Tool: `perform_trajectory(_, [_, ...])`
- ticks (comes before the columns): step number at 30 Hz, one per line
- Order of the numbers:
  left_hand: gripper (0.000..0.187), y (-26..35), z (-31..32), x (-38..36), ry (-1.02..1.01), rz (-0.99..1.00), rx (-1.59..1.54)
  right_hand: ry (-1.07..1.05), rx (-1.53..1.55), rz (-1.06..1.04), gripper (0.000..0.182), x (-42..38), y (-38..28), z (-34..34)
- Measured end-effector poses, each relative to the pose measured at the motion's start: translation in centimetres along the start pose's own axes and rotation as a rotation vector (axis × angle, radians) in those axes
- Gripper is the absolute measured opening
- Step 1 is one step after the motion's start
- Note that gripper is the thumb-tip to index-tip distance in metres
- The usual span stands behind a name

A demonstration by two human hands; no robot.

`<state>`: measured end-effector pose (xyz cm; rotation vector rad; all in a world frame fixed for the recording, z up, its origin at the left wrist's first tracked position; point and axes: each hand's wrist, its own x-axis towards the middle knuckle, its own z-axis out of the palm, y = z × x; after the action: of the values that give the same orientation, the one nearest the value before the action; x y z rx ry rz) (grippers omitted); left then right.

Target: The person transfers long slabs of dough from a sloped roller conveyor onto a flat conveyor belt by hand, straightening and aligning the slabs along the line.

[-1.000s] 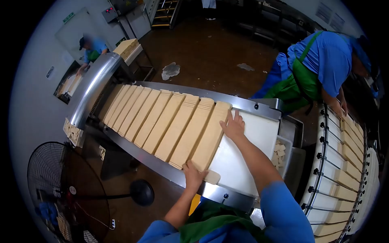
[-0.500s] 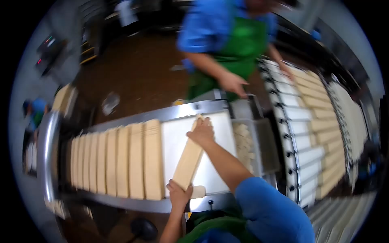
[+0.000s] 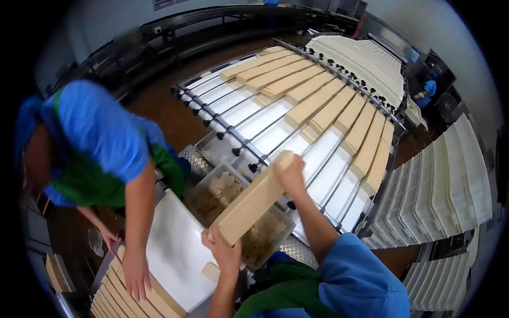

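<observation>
A long cream-coloured stack of flat strips (image 3: 252,204) is held up in both hands, tilted, above a plastic bin (image 3: 289,225). My left hand (image 3: 224,253) grips its near end, fingers wrapped around the edge. At the far end, my right hand (image 3: 290,175) is closed around the stack from the right side. Pale broken pieces (image 3: 224,186) lie in the bin underneath. On the white board (image 3: 172,249) to the left, a small flat piece (image 3: 211,272) lies close to my left hand.
A co-worker's hand (image 3: 137,275) rests on a row of similar stacks (image 3: 119,297) at lower left. Ahead, a white table divided by metal rods (image 3: 323,159) carries several long stacks (image 3: 313,108). White trays (image 3: 435,185) stand nested at right.
My view has swung right. Both hands have lifted the stack off the white board and carried it over the bin. The co-worker has reached onto the row of stacks.
</observation>
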<state>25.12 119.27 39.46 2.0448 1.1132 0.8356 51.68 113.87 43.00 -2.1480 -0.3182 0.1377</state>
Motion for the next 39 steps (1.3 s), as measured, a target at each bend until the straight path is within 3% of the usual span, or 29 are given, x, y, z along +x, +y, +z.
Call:
perform_trajectory(5, [0.069,7.5,6.7,2.1,-0.391,0.282,-0.152,0.079,-0.330,0.185,0.060,9.6,7.4,-8.9])
perform_trajectory(7, [0.067,9.1,9.8,2.8,-0.438,0.316,-0.138,-0.216,-0.764,0.137,0.060,13.2,9.2,-11.0])
perform_trajectory(8, [0.065,10.0,11.1,3.1,-0.490,0.345,-0.128,-0.225,-0.760,0.129,0.060,14.5,10.3,-11.3])
perform_trajectory(11, [0.060,11.8,16.3,4.6,-0.584,0.331,-0.183,0.099,-0.786,0.029,0.065,17.4,13.0,-11.1])
perform_trajectory(15, [0.050,12.6,24.0,6.2,-0.695,0.350,-0.330,0.103,-0.761,-0.027,0.071,17.9,13.6,-10.5])
perform_trajectory(19, [0.046,13.5,24.8,5.8,-0.634,0.187,-0.407,-0.017,-0.689,-0.031,0.077,17.0,14.0,-10.2])
perform_trajectory(24, [0.040,11.4,18.3,3.9,-0.401,0.122,-0.382,0.009,-0.716,-0.086,0.075,16.4,14.5,-9.2])
perform_trajectory(26, [0.039,9.8,15.2,2.6,-0.077,0.204,-0.112,-0.009,-0.733,-0.242,0.071,14.7,13.0,-8.2])
perform_trajectory(27, [0.037,8.9,13.5,1.9,-0.061,0.078,-0.282,0.000,-0.668,-0.336,0.069,13.9,13.0,-7.3])
perform_trajectory(28, [0.037,7.9,11.6,1.3,0.007,0.030,-0.252,0.005,-0.598,-0.429,0.066,12.7,12.8,-6.0])
perform_trajectory(34, [0.028,0.8,1.1,-4.0,0.385,-0.084,-0.089,-0.281,-0.090,-0.859,0.054,0.3,4.3,0.3])
perform_trajectory(36, [0.030,-2.1,-2.5,-5.6,0.535,-0.176,0.016,-0.371,0.004,-1.039,0.053,-4.0,1.4,2.3])
perform_trajectory(39, [0.041,-9.4,-7.8,-9.1,0.753,-0.342,0.214,-0.556,0.072,-1.123,0.050,-10.3,-2.5,5.4])
